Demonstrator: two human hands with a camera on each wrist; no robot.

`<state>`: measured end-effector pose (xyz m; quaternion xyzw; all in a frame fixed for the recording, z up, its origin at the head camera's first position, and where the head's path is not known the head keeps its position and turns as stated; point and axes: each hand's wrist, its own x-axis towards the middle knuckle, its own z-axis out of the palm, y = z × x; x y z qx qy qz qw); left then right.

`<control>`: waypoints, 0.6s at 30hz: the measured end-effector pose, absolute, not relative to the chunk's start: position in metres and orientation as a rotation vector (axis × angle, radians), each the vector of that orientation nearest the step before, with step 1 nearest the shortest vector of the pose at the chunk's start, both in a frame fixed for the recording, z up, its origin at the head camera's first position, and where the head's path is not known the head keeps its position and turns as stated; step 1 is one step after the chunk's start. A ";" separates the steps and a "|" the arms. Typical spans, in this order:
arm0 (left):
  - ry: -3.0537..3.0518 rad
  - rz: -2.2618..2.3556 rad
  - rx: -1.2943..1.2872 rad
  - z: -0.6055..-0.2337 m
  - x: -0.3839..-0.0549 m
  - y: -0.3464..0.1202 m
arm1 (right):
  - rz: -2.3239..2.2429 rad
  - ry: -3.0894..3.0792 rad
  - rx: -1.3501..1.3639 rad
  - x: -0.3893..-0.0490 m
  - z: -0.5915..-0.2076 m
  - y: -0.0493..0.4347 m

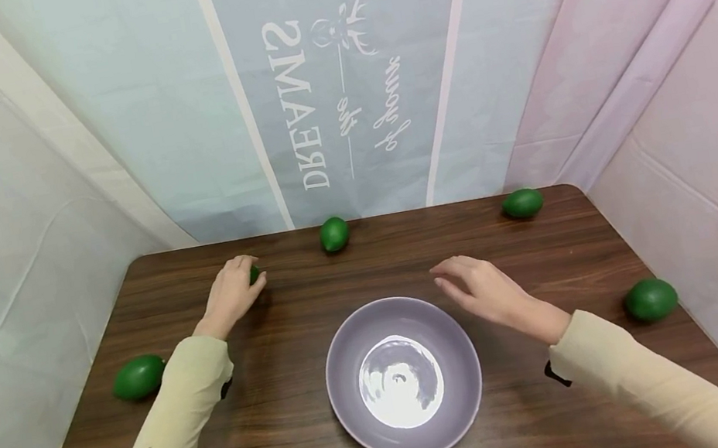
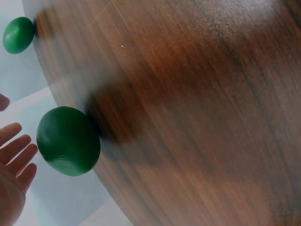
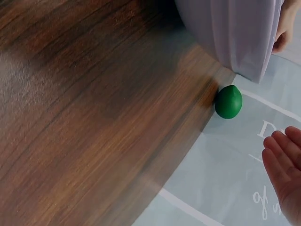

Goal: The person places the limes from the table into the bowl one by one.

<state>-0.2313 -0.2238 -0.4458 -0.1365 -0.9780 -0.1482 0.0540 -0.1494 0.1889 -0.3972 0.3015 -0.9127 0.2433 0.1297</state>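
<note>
My left hand (image 1: 229, 295) is over the back left of the table, fingers and thumb spread loosely around a green lime (image 1: 254, 274). Most of that lime is hidden by the hand in the head view. In the left wrist view a gap shows between the outstretched fingers and the lime (image 2: 68, 141), which lies on the wood. My right hand (image 1: 485, 288) hovers to the right of and beyond a purple-grey bowl (image 1: 338, 384), holding nothing, its fingers together and gently bent. The bowl stands upright near the table's middle, with a bright reflection on its bottom.
More limes lie around the table's edges: one at back centre (image 1: 334, 234), one lime at back right (image 1: 523, 203), another lime at right (image 1: 651, 300), and a lime by the left sleeve (image 1: 140, 377). A printed cloth (image 1: 353, 99) hangs behind the wooden table (image 1: 280, 440).
</note>
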 end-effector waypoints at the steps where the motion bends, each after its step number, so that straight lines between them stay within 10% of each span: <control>1: -2.971 -0.457 -0.410 -0.446 -0.231 -0.224 | 0.719 -2.647 0.878 -0.149 -0.398 0.189; 18: -2.964 -0.574 -0.343 -0.451 -0.234 -0.230 | 0.869 -2.600 0.872 -0.137 -0.404 0.182</control>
